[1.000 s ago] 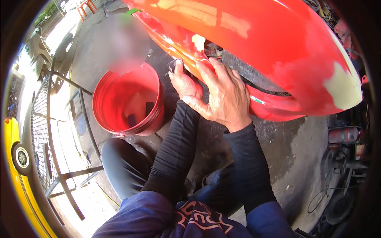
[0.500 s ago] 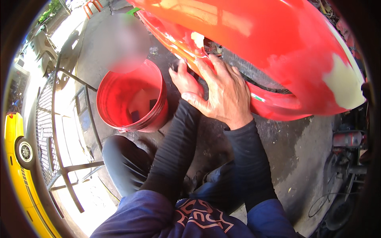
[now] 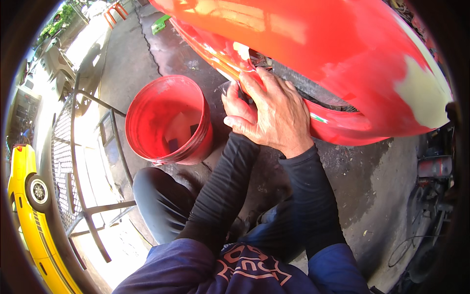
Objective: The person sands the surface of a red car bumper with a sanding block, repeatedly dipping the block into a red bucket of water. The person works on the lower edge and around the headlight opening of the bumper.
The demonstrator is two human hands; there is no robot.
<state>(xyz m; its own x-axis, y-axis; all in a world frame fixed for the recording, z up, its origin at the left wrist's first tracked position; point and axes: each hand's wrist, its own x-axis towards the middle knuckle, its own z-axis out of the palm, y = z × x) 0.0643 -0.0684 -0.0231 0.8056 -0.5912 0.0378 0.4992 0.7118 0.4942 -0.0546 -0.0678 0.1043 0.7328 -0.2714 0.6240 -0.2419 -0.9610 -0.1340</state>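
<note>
1. A grey concrete floor (image 3: 125, 61) spreads beneath everything, with a yellow car (image 3: 36, 230) and a dark metal frame with mesh (image 3: 78, 181) at the left.
2. A red bucket (image 3: 199, 151) stands on the floor left of the hands, with small dark pieces (image 3: 173, 144) inside.
3. A glossy red panel (image 3: 338, 54) fills the upper right, just beyond the hands; a cream patch (image 3: 418, 95) marks its right end.
4. The right hand (image 3: 281, 110) is open, palm down, its extended fingers touching the panel's near edge beside a dark opening.
5. The left hand (image 3: 241, 105), partly covered by the right, grips a thin dark sheet (image 3: 224, 87) at its fingertips.
</note>
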